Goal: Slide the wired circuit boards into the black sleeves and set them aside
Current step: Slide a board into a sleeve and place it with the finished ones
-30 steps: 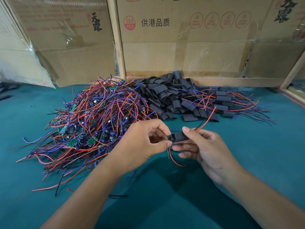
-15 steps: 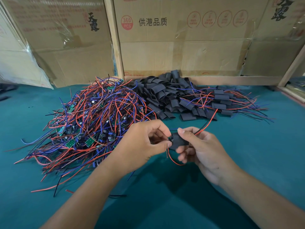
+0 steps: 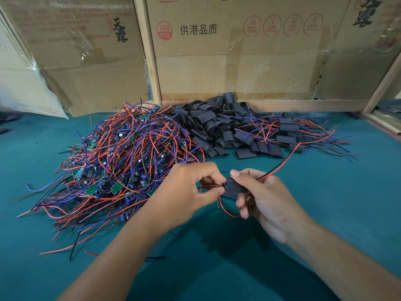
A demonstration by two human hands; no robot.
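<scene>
My right hand [image 3: 263, 198] pinches a black sleeve [image 3: 235, 189] between thumb and fingers above the green table. My left hand [image 3: 188, 192] pinches the wires at the sleeve's left mouth, where only the tip of a circuit board [image 3: 225, 184] shows. A red and a black wire [image 3: 280, 164] run out of the sleeve's right end, and a red loop hangs below. A big tangle of wired circuit boards [image 3: 121, 164] lies to the left. Empty black sleeves [image 3: 217, 129] are heaped at the back, with sleeved boards [image 3: 290, 131] laid to their right.
Cardboard boxes [image 3: 238, 51] and a wooden frame [image 3: 149, 53] wall off the back of the green table [image 3: 217, 268]. A few stray wires lie loose near the front left. A wooden edge [image 3: 384, 124] runs along the far right.
The board has gone deeper into the sleeve, so less of it sticks out at the left mouth. Both hands stayed close together in the same spot.
</scene>
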